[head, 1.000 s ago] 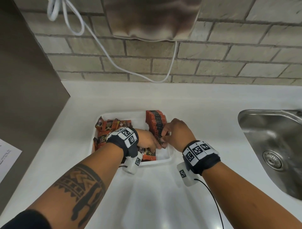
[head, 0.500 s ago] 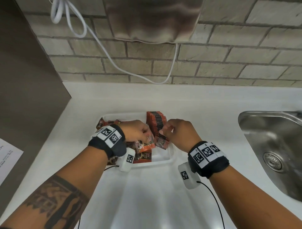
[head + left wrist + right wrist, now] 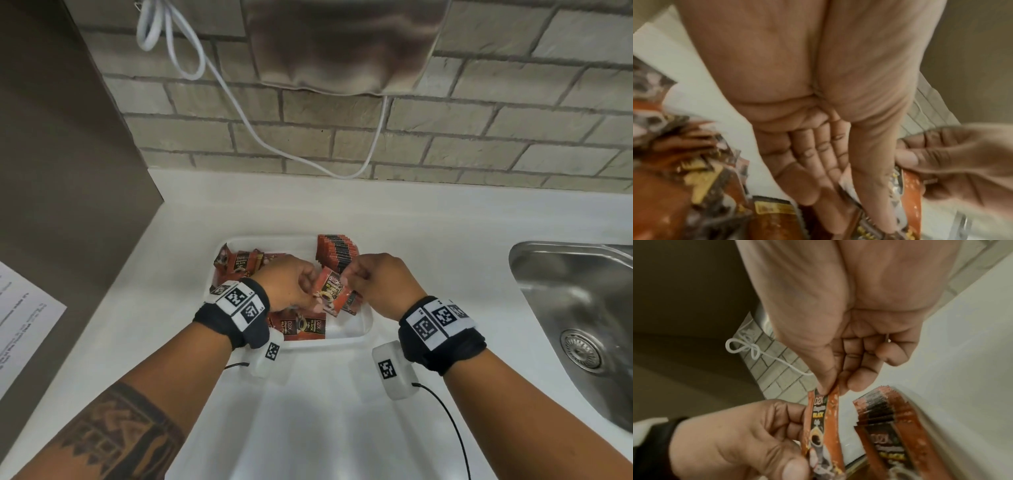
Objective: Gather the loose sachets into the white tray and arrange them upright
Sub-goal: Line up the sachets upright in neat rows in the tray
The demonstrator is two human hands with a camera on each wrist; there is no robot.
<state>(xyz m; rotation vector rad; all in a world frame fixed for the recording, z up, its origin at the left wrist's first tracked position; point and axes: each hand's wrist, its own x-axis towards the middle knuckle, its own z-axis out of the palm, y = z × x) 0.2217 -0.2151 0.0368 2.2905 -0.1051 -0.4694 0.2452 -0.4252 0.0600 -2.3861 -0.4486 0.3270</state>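
Head view looks steeply down from above the white tray (image 3: pixel 366 329); wrist views sit close along each palm — all three share the held sachet (image 3: pixel 331 291).

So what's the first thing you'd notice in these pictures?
Probably the orange-red coffee sachet held up over the white tray, pinched between the left hand and right hand. Behind it stands a neat upright row of sachets along the tray's right side.
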